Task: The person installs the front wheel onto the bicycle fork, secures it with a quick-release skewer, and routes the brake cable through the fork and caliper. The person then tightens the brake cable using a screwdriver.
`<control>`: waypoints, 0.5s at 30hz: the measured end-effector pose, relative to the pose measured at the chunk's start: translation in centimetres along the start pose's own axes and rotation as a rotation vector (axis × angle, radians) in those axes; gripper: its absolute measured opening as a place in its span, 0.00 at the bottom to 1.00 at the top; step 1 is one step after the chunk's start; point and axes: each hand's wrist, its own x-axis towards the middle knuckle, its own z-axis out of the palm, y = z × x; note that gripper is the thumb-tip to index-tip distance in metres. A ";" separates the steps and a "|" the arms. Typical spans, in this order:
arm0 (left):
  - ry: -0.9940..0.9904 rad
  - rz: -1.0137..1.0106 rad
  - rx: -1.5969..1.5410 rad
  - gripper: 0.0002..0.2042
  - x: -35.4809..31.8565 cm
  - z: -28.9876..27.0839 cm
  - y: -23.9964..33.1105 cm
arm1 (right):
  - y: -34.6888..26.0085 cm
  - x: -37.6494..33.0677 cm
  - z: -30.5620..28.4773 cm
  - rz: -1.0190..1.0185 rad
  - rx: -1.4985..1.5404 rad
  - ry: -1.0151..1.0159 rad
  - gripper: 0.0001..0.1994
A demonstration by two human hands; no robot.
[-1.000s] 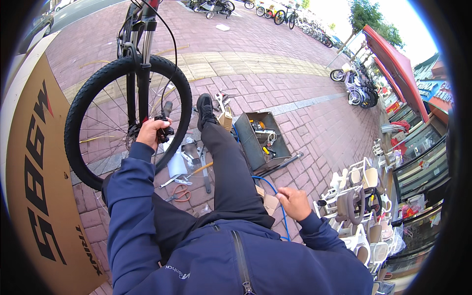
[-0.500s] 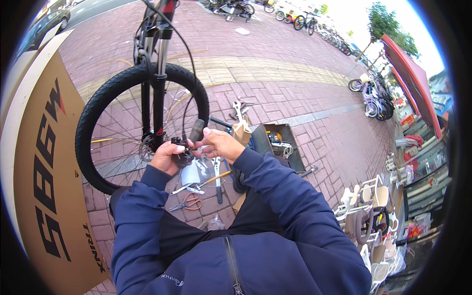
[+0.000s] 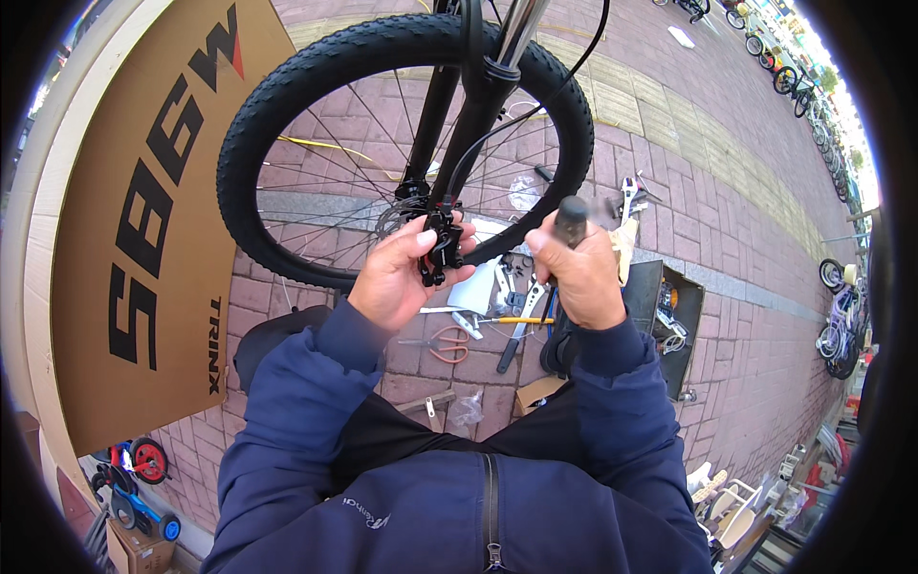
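Observation:
My left hand (image 3: pixel 387 279) is closed around a black bicycle disc brake caliper (image 3: pixel 443 253), with the thumb on its near side. A black cable or hose (image 3: pixel 498 132) runs up from the caliper along the fork (image 3: pixel 478 120). Just behind it are the wheel's hub and disc rotor (image 3: pixel 405 216). To the right, apart from the caliper, my right hand (image 3: pixel 587 284) grips a screwdriver (image 3: pixel 572 218) by its thick dark handle, which points up and is slightly blurred. Its tip cannot be made out. The front wheel (image 3: pixel 256 110) stands upright beyond my hands.
Below my hands lie red-handled scissors (image 3: pixel 448 344), a wrench (image 3: pixel 517 337) and a yellow-handled tool (image 3: pixel 526 320). A grey toolbox (image 3: pixel 647 298) stands at the right. A large cardboard box (image 3: pixel 191 253) rises at the left. Parked bikes (image 3: pixel 841 330) line the far right.
My hands have moved apart; the screwdriver has swung away from the caliper to the right and now points up. My view has tilted down and turned, so the wheel looks nearer.

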 end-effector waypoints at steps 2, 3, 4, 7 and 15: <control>-0.017 0.015 -0.059 0.27 0.5 0.4 -0.1 | 0.8 -1.0 1.6 -0.044 -0.260 -0.071 0.14; -0.028 0.028 -0.065 0.27 0.8 0.6 -0.3 | 1.2 -1.5 2.4 -0.139 -0.422 -0.068 0.18; -0.039 0.042 -0.070 0.27 0.9 1.0 -0.5 | 1.6 -1.9 3.1 -0.245 -0.576 -0.070 0.21; -0.125 0.077 -0.012 0.28 1.0 2.1 -1.2 | 2.3 -2.9 4.5 -0.247 -0.628 0.018 0.28; -0.149 0.134 0.187 0.30 0.5 2.9 -1.0 | 2.0 -4.1 3.8 -0.178 -0.311 0.154 0.13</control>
